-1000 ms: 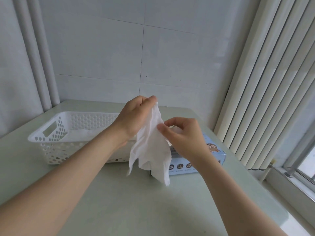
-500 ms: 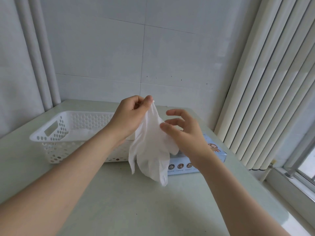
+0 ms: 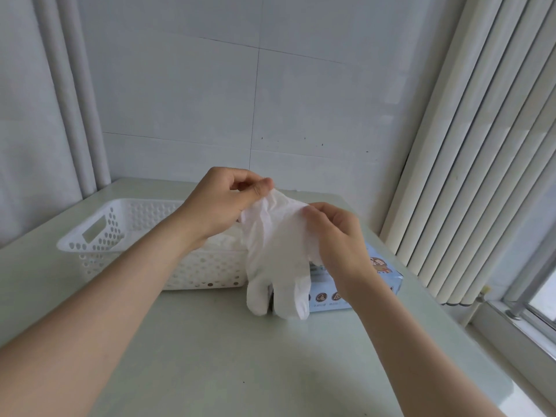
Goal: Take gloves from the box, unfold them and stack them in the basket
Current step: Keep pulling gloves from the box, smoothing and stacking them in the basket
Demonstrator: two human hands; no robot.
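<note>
In the head view, a thin white glove point(image 3: 275, 254) is held up above the desk point(image 3: 240, 356), in front of the basket point(image 3: 99, 236) and the box point(image 3: 382, 275). Its cuff edge is pinched at the top by the grip of the left hand point(image 3: 222, 203), thumb and forefinger closed on it, and at the right side by the grip of the right hand point(image 3: 340, 236), likewise closed on the material. The glove is seen crumpled near the cuff and smoother lower down, with its rounded fingers hanging downward, slightly translucent. White glove material point(image 3: 224, 240) is seen lying inside the perforated white basket. The pale blue box is partly hidden behind the right hand.
</note>
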